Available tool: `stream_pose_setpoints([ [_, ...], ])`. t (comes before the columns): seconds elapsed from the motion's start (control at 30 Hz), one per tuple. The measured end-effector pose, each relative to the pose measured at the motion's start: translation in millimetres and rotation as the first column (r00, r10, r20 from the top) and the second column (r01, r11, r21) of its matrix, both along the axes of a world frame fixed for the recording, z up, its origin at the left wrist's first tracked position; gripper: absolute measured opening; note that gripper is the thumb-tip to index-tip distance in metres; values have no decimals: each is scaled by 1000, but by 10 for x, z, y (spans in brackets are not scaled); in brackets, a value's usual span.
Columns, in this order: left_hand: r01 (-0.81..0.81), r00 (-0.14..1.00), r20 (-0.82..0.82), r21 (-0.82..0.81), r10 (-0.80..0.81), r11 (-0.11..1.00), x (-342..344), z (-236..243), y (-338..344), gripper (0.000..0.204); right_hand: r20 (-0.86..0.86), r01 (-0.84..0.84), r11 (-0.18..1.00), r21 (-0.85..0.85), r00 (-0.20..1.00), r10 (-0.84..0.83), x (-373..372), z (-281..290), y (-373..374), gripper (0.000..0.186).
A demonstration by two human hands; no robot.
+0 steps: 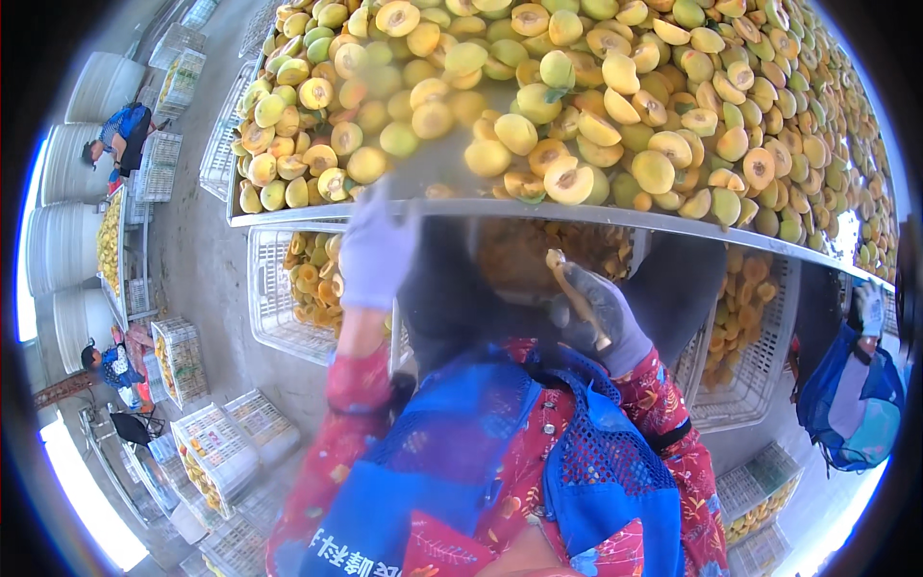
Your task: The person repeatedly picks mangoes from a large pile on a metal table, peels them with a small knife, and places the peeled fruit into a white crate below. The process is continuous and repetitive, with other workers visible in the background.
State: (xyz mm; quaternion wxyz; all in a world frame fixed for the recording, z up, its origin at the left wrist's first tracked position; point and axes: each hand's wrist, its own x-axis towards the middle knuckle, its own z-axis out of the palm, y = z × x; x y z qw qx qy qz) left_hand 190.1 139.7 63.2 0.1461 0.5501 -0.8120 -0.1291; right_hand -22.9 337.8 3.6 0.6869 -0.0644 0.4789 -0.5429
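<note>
Whole and halved yellow-green stone fruit (654, 171) lie heaped on a metal-edged table (461, 207) in front of me. My left hand (380, 245), in a pale lilac glove, is over the table's near edge beside the fruit. Its fingers are smeared by motion, so what they do is unclear. My right hand (608, 322), in a grey and lilac glove, is low in front of my body, below the table edge. Its fingers are closed round a slim tan tool (577, 298) with a wooden look; the exact kind is unclear.
Below the table edge, a white plastic crate (274, 288) at left and another crate (769, 365) at right hold fruit halves. A co-worker's gloved hand (871, 306) shows at far right. More crates (216, 452) and two people are at far left, near large white tubs (67, 245).
</note>
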Motion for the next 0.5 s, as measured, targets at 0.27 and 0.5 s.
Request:
stream_pose_setpoints([
  [0.27,210,970,-147,105,-193,972,-781,-614,-514,46,346,-40,992,116,938,-3,-83,284,128,25],
  [0.5,239,873,-414,-101,-259,966,-697,-525,-362,30,609,95,987,128,778,-153,-160,68,121,24],
])
